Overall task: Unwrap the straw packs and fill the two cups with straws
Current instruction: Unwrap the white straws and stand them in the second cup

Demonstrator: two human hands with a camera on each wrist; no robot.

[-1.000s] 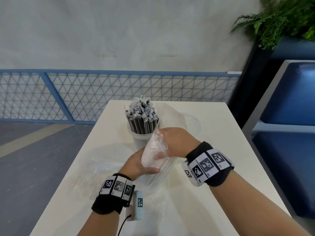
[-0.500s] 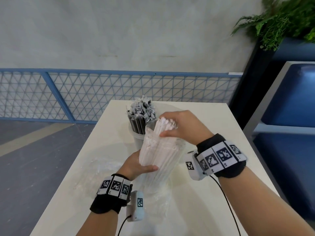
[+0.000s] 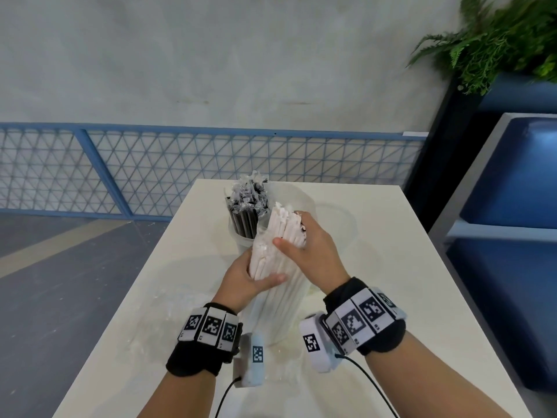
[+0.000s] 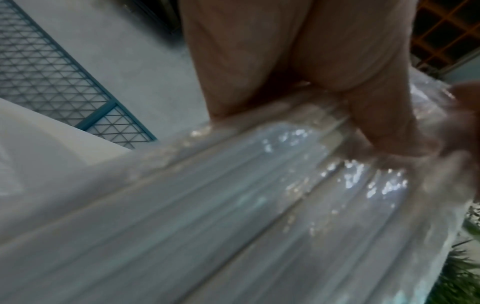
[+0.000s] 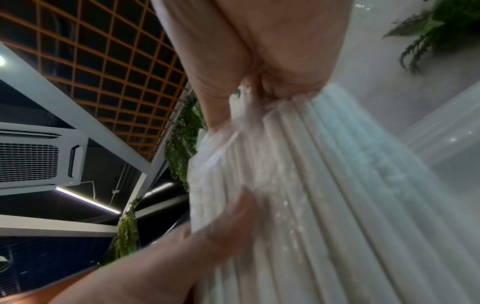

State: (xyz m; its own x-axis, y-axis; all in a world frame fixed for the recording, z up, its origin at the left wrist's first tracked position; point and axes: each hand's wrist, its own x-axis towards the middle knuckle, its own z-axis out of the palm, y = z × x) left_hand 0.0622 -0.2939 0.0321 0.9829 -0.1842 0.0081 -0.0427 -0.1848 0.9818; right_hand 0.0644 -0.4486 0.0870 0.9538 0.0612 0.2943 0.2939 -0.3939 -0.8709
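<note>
A pack of white paper-wrapped straws [image 3: 272, 260] stands tilted over the near clear cup [image 3: 277, 324], still partly in its clear plastic wrap [image 4: 259, 195]. My left hand [image 3: 241, 282] grips the pack at its middle, thumb across the front. My right hand [image 3: 313, 248] grips the bare upper ends of the white straws [image 5: 298, 164], which stick out of the wrap. Behind stands a second clear cup [image 3: 241, 241] filled with black straws [image 3: 247, 209] in crinkled wrappers.
The white table [image 3: 376, 267] has its far edge just behind the cups and its right edge near a blue bench [image 3: 512, 206]. Loose clear plastic film [image 3: 168, 303] lies on the left of the table. A blue mesh fence [image 3: 180, 167] and a plant [image 3: 497, 40] stand beyond.
My right hand has pulled the white straws up out of the wrap and slid from the top to grip their upper part. The left hand keeps its grip on the pack.
</note>
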